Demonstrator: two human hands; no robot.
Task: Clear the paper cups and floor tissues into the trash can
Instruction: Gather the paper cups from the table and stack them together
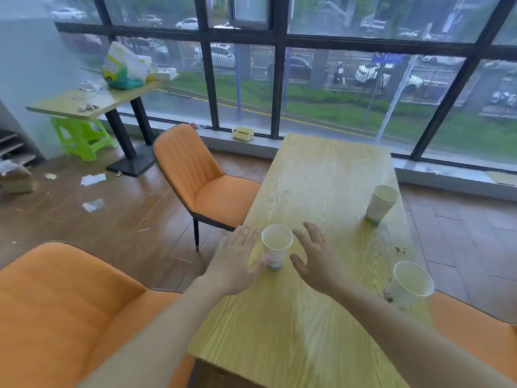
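Bare wooden tabletop (330, 175) lies open toward twelve o'clock; white paper cups at one (382, 203) and three o'clock (409, 284) crowd its right edge.

- Near paper cup (277, 245): white, blue band at the base, upright, mouth open, empty as far as could be seen; stood near the 9 o'clock edge of the wooden table (321, 191), at about the 6 o'clock end.
- Far paper cup (382, 202): white, blue-green base, upright; stood toward 1 o'clock from the near one, close to the 3 o'clock edge.
- Third paper cup (411, 282): white, blurred, mouth open; sat at 4 o'clock from the near one, at the 3 o'clock edge.
- Floor tissues: flat white piece (93, 179) and crumpled piece (93, 205), lay on the wooden floor toward 10 o'clock, well apart from the table.
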